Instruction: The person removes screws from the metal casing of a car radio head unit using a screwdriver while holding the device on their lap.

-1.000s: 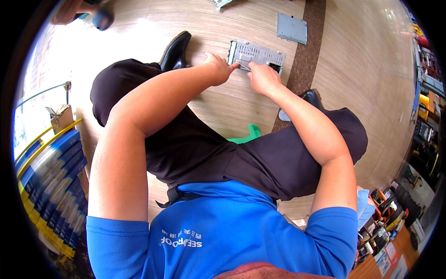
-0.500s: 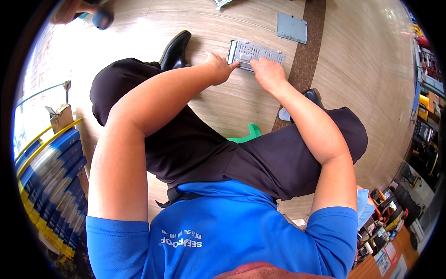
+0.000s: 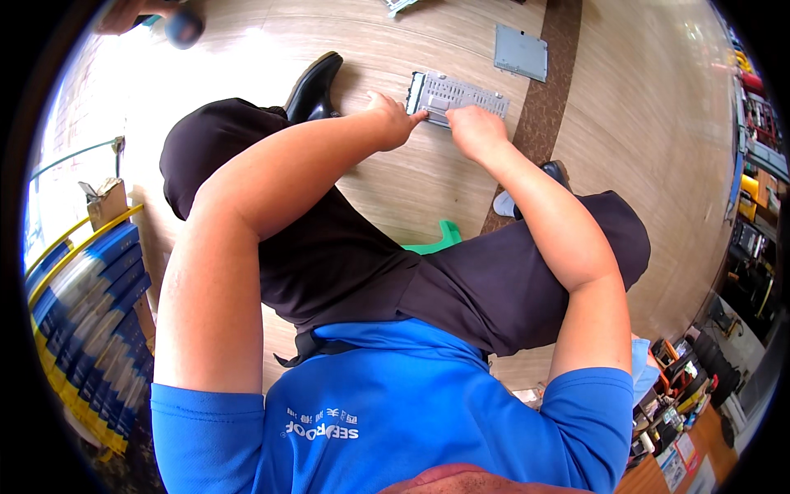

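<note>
A grey metal box full of slots (image 3: 469,97), like the casing of an electronic unit, lies on the floor between my feet. A pale green strip runs along its left end. My left hand (image 3: 393,121) is at its near left corner, one digit stretched onto the casing and the other fingers spread away from it. My right hand (image 3: 477,132) is at the near edge, fingers curled together against the metal. Whatever those fingers pinch, if anything, is too small to make out. A flat grey metal cover plate (image 3: 521,53) lies beyond the box, to the right.
A green plastic piece (image 3: 444,237) shows between my legs. My black boots (image 3: 314,86) flank the work area. Blue boxes (image 3: 90,305) fill a yellow rack at left. Tools and parts (image 3: 675,383) crowd the right side. Part of another person (image 3: 136,12) appears at top left.
The view has shifted slightly. My right fingers have drawn back a little along the near edge and look more curled. The left hand keeps its place at the corner.
</note>
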`<state>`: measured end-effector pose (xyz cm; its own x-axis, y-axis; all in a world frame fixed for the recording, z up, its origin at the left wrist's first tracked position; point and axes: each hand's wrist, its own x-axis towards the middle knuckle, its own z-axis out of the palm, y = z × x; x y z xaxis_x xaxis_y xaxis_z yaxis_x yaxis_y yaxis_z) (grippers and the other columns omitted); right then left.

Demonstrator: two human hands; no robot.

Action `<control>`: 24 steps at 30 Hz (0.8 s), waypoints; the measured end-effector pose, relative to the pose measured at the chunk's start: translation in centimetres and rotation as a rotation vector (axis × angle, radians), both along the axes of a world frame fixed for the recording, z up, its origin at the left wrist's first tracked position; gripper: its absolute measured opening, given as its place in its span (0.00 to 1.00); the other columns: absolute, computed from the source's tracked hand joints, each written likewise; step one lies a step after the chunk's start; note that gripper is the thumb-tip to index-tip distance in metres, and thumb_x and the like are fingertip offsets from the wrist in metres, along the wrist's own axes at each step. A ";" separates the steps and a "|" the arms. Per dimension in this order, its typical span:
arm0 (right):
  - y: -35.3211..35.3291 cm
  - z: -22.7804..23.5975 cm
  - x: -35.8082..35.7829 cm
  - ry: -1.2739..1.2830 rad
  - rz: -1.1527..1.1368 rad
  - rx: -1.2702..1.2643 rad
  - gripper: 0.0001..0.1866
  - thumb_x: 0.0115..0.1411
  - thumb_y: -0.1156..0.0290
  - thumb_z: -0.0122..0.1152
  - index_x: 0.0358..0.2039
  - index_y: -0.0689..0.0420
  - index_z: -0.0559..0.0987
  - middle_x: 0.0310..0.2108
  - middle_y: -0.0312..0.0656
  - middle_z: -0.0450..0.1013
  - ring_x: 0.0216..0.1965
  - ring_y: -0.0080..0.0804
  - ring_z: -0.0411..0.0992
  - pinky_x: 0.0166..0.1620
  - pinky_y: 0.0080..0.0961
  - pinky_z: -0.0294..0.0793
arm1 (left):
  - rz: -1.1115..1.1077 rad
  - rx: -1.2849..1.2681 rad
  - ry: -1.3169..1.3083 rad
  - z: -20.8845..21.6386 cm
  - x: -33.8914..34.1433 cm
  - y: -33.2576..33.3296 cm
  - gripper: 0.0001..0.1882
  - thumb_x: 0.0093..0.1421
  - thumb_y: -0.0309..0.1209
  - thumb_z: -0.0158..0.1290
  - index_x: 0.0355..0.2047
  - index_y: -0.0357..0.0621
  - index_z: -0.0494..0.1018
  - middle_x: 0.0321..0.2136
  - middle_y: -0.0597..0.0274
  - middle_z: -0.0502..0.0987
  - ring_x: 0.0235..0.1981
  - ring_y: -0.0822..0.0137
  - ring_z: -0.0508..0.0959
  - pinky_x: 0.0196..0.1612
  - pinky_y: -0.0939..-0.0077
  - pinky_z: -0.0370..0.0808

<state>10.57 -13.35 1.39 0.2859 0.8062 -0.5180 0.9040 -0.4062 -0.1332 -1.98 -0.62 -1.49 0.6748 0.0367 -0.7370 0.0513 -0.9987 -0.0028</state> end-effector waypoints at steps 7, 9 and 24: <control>-1.2 -2.6 0.0 0.267 -0.184 0.069 0.14 0.64 0.64 0.56 0.48 0.53 0.81 0.43 0.53 0.78 0.47 0.52 0.76 0.51 0.43 0.74 | -0.026 0.019 -0.012 -0.5 0.1 -0.2 0.36 0.68 0.35 0.42 0.74 0.61 0.44 0.60 0.46 0.68 0.58 0.46 0.72 0.59 0.34 0.63; -1.1 -2.2 -0.3 0.233 -0.217 0.060 0.14 0.64 0.64 0.56 0.48 0.52 0.81 0.43 0.53 0.79 0.47 0.52 0.76 0.51 0.44 0.75 | -0.007 0.010 -0.012 -0.6 0.0 -0.1 0.36 0.68 0.35 0.42 0.74 0.61 0.44 0.60 0.46 0.68 0.58 0.46 0.72 0.58 0.34 0.63; -1.2 -1.7 0.9 -0.042 0.044 0.207 0.06 0.59 0.68 0.57 0.35 0.53 0.79 0.34 0.48 0.76 0.40 0.49 0.77 0.42 0.45 0.77 | 0.005 -0.008 0.021 0.1 0.3 -0.1 0.37 0.68 0.34 0.43 0.74 0.61 0.43 0.61 0.46 0.68 0.59 0.47 0.72 0.58 0.38 0.64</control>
<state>11.44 -14.53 -0.32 0.2657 0.9062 -0.3290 0.9267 -0.3341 -0.1718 -1.67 -0.75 -1.41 0.6590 0.0338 -0.7514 0.0562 -0.9984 0.0044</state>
